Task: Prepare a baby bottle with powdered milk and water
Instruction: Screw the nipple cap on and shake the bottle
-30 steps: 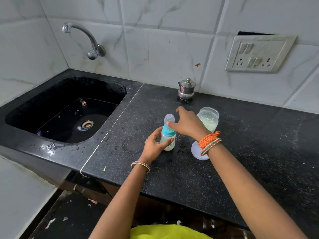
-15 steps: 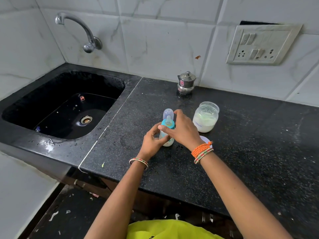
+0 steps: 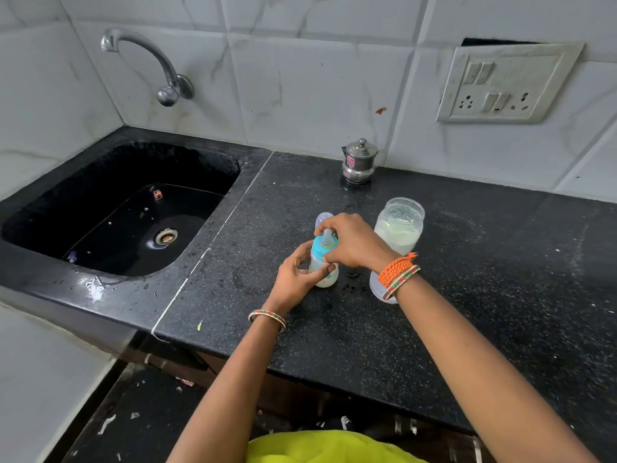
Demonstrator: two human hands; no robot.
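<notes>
A small baby bottle [image 3: 329, 277] with a blue collar and clear teat [image 3: 326, 240] stands upright on the black counter [image 3: 467, 312]. My left hand [image 3: 295, 279] grips the bottle's body from the left. My right hand [image 3: 354, 242] curls over the blue collar from the right. Just behind the bottle stands its clear cap [image 3: 323, 219], partly hidden by my fingers. An open clear jar of white milk powder [image 3: 399, 225] stands to the right. The jar's lid [image 3: 377, 287] lies flat under my right wrist.
A small lidded steel pot [image 3: 360, 162] stands by the tiled wall. A black sink [image 3: 117, 208] with a wall tap [image 3: 157, 66] lies at the left. A switch plate [image 3: 507, 83] hangs on the wall at the right. The counter's front edge runs below my forearms.
My right hand has come down from the clear cap behind the bottle onto the blue collar. The teat now shows on the bottle. My left hand keeps its hold on the body.
</notes>
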